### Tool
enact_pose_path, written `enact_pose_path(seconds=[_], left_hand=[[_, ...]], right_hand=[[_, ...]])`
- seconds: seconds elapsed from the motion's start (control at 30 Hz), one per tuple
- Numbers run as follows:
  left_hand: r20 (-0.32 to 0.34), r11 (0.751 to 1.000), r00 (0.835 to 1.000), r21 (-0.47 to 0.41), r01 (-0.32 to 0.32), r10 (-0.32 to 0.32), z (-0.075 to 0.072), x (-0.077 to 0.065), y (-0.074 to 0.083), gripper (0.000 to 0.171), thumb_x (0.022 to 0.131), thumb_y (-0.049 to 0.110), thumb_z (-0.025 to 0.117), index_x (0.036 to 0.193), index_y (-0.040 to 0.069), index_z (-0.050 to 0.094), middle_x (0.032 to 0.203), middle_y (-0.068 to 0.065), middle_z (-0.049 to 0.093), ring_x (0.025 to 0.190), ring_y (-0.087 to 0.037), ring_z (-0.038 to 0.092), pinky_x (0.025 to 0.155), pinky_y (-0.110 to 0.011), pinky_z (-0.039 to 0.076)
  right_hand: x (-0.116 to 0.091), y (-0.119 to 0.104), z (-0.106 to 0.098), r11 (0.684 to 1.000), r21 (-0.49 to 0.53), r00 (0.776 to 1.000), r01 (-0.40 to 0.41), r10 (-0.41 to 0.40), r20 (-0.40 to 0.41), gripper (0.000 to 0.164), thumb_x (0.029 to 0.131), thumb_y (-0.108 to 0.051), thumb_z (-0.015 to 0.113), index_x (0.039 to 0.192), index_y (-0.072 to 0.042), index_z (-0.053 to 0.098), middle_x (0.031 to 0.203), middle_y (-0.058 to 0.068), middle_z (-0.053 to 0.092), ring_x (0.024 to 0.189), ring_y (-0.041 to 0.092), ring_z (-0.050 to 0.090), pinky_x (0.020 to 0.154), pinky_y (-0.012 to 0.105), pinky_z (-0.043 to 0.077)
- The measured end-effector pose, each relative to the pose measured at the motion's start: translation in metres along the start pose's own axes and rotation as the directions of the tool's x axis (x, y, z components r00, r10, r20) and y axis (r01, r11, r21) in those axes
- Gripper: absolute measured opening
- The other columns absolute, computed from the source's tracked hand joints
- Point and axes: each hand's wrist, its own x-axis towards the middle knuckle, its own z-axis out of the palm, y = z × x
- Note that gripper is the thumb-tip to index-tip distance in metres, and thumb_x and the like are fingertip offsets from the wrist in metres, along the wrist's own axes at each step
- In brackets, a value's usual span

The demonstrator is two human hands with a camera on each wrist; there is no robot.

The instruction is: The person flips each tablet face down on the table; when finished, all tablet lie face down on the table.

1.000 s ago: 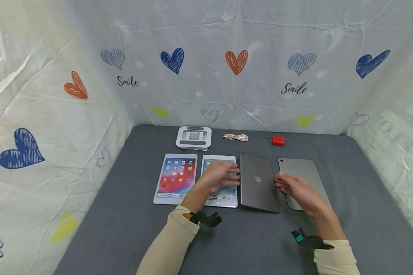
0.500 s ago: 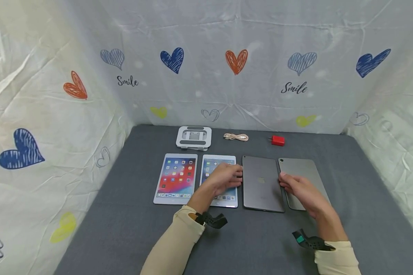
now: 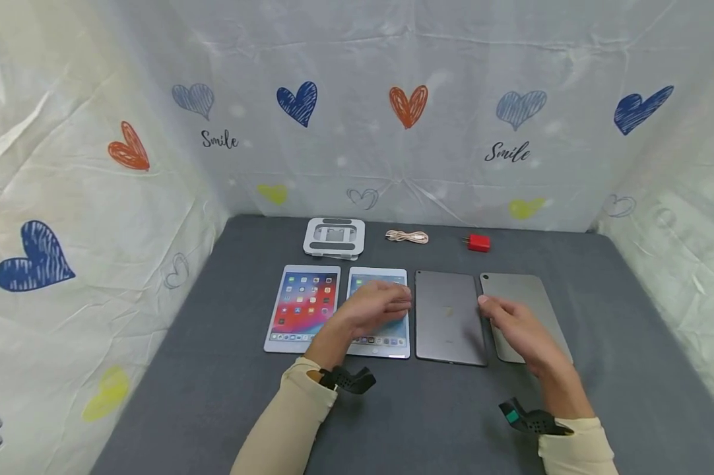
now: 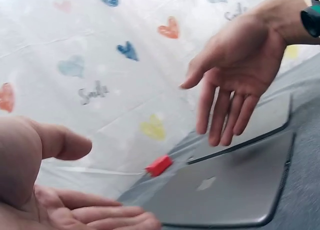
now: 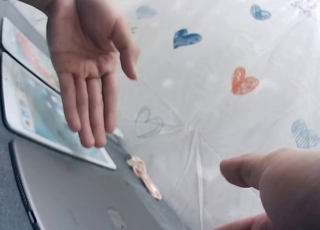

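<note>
Head view: a person's left hand [image 3: 376,307] and right hand [image 3: 520,333] are straight-fingered and hold nothing, one near each long edge of a dark gray iPad [image 3: 449,340]. It lies flat, Apple logo [image 4: 206,183] up, between a lit white iPad [image 3: 389,334] and a lighter gray tablet [image 3: 533,300]. Narrow gaps mean an uneven sideways push could knock it into either neighbour; the left hand, if lowered carelessly, might trigger the lit white iPad's touchscreen.

Beige sleeves [image 3: 286,422] — black wrist straps [image 3: 351,380]
</note>
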Motion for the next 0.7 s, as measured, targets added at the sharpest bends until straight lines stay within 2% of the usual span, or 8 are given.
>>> enact_pose_path(seconds=[0.07,0.13,0.2,0.27,0.3,0.5,0.6,0.7], left_hand=[[0.024,1.000,1.000,-0.018,-0.009,0.009,-0.012,-0.008,0.004,0.052,0.113,0.018,0.062,0.154,-0.012,0.052,0.161,-0.028,0.056,0.150,-0.040,0.056,0.120,-0.045,0.051],[0.047,0.999,0.999,-0.027,-0.021,0.022,-0.023,-0.016,0.008,0.051,0.113,0.016,0.062,0.155,-0.010,0.052,0.160,-0.028,0.056,0.149,-0.041,0.056,0.118,-0.044,0.053],[0.053,0.999,0.998,-0.027,-0.033,0.034,-0.034,-0.024,0.010,0.051,0.112,0.014,0.064,0.156,-0.008,0.052,0.161,-0.027,0.055,0.148,-0.040,0.057,0.116,-0.044,0.054],[0.054,0.999,0.997,-0.022,-0.049,0.050,-0.044,-0.031,0.012,0.052,0.112,0.013,0.064,0.158,-0.008,0.051,0.161,-0.027,0.055,0.148,-0.039,0.058,0.117,-0.045,0.053],[0.049,0.998,0.997,-0.016,-0.057,0.058,-0.048,-0.035,0.013,0.051,0.112,0.012,0.064,0.158,-0.007,0.051,0.161,-0.027,0.054,0.148,-0.038,0.058,0.118,-0.046,0.052],[0.012,0.995,0.995,-0.017,-0.099,0.099,-0.076,-0.055,0.018,0.051,0.113,0.012,0.061,0.158,-0.008,0.050,0.164,-0.028,0.051,0.149,-0.037,0.057,0.121,-0.050,0.049],[0.001,0.996,0.997,-0.041,-0.080,0.081,-0.088,-0.061,0.019,0.051,0.113,0.016,0.063,0.158,-0.006,0.052,0.164,-0.028,0.051,0.149,-0.039,0.056,0.122,-0.049,0.048],[-0.014,0.999,0.999,-0.039,-0.034,0.033,-0.099,-0.061,0.017,0.055,0.112,0.022,0.065,0.160,-0.003,0.051,0.165,-0.026,0.052,0.151,-0.040,0.055,0.126,-0.050,0.044]], right_hand=[[0.000,-0.003,0.000,0.998,0.047,0.999,0.032,-0.031,-0.008,0.087,0.115,-0.059,0.044,0.171,0.005,0.026,0.173,0.030,0.036,0.161,0.051,0.035,0.132,0.067,0.029],[0.001,-0.005,0.000,0.987,0.136,0.997,0.081,-0.082,0.002,0.083,0.116,-0.055,0.047,0.169,0.007,0.029,0.172,0.030,0.039,0.157,0.036,0.048,0.132,0.050,0.040],[0.003,-0.006,0.002,0.966,0.224,0.990,0.128,-0.136,0.021,0.080,0.117,-0.050,0.049,0.167,0.009,0.031,0.170,0.031,0.041,0.150,0.020,0.058,0.124,0.033,0.049],[0.005,-0.009,0.005,0.946,0.290,0.985,0.148,-0.167,0.043,0.076,0.118,-0.046,0.048,0.166,0.011,0.033,0.169,0.031,0.042,0.143,0.010,0.061,0.115,0.021,0.053],[0.006,-0.010,0.008,0.938,0.310,0.983,0.151,-0.176,0.053,0.075,0.118,-0.045,0.049,0.165,0.011,0.034,0.169,0.032,0.042,0.142,0.009,0.062,0.114,0.020,0.053],[0.018,-0.023,0.031,0.936,0.336,0.983,0.108,-0.150,0.102,0.071,0.118,-0.043,0.050,0.164,0.009,0.039,0.168,0.028,0.046,0.155,0.038,0.051,0.119,0.028,0.051],[0.027,-0.028,0.041,0.933,0.350,0.983,0.078,-0.131,0.130,0.068,0.118,-0.041,0.051,0.164,0.008,0.040,0.168,0.027,0.047,0.156,0.040,0.049,0.121,0.033,0.049],[0.035,-0.031,0.051,0.926,0.374,0.980,0.048,-0.116,0.160,0.066,0.118,-0.038,0.050,0.164,0.008,0.040,0.169,0.027,0.046,0.157,0.041,0.048,0.125,0.039,0.047]])
